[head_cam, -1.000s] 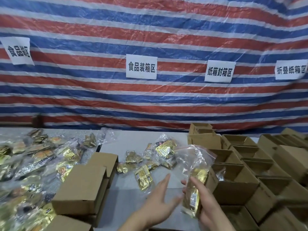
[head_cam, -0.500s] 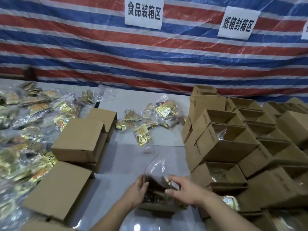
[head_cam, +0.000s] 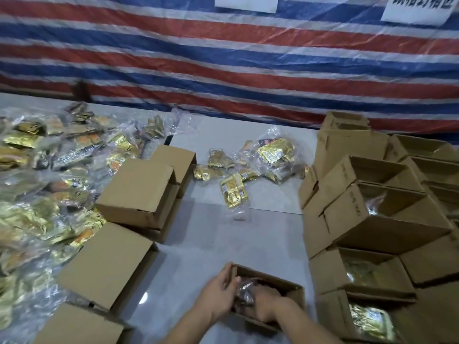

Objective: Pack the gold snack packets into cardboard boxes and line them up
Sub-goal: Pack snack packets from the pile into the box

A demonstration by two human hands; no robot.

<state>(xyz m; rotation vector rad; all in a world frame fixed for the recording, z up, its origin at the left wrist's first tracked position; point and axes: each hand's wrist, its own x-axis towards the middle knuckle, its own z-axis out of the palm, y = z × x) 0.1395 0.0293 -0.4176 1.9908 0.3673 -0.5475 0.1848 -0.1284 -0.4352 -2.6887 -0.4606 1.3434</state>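
Both hands, left hand and right hand, press packet bag into open box (grip unclear, maybe pinching). Several boxes filled; loose packets remain.

Two hands, the left hand and the right hand, are in one open box at lower centre. Four closed boxes sit left of centre. Two white signs hang along the top edge. The packets and the boxes at right are too many to count.
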